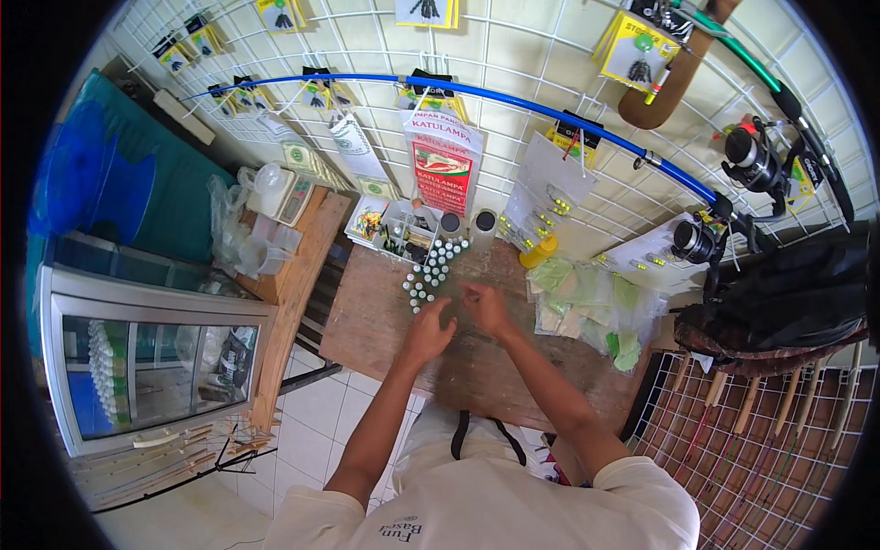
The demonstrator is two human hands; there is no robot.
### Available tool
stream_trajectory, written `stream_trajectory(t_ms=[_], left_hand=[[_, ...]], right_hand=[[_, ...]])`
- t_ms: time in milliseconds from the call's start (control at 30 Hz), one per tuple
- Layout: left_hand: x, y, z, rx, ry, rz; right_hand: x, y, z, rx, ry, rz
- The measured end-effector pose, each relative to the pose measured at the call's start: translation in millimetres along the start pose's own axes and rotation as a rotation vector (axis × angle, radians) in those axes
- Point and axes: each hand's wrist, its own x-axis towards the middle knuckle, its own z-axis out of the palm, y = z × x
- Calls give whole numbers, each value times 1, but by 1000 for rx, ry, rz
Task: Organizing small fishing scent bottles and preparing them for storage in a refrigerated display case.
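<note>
On the wooden table (367, 316), a cluster of small bottles with white caps (431, 273) stands in front of a white divided box. My left hand (429, 334) is beside the nearest of these bottles, its thumb spread away from the fingers and nothing seen in it. Just to the right, my right hand (486, 309) hovers over the table with its fingers loosely bent toward the left hand. Nothing shows in its grip, and the two hands are a little apart.
Behind the bottles are the white box (401, 225) and two dark-lidded jars (482, 225). A yellow container (539, 252) and plastic packets (587, 298) lie at right. A blue fishing rod (513, 97) hangs across the wire grid. A glass cabinet (156, 362) stands left.
</note>
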Motion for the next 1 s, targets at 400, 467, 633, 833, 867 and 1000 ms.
stream_trajectory(t_ms=[400,467,633,833,867,1000], left_hand=[[75,-31,16,114,128,-26],[75,-29,17,82,153,-6],[66,-32,20,22,179,-37],[18,-18,27,-8,192,19],[9,-13,30,-1,192,53],[-35,-1,36,-95,86,62]], right_hand=[[82,39,41,-295,-32,-235],[84,42,41,-303,-49,-234],[70,41,34,-350,77,-198],[14,16,13,-258,23,-65],[1,9,4,-208,-35,-16],[-48,-2,-19,-131,-190,-19]])
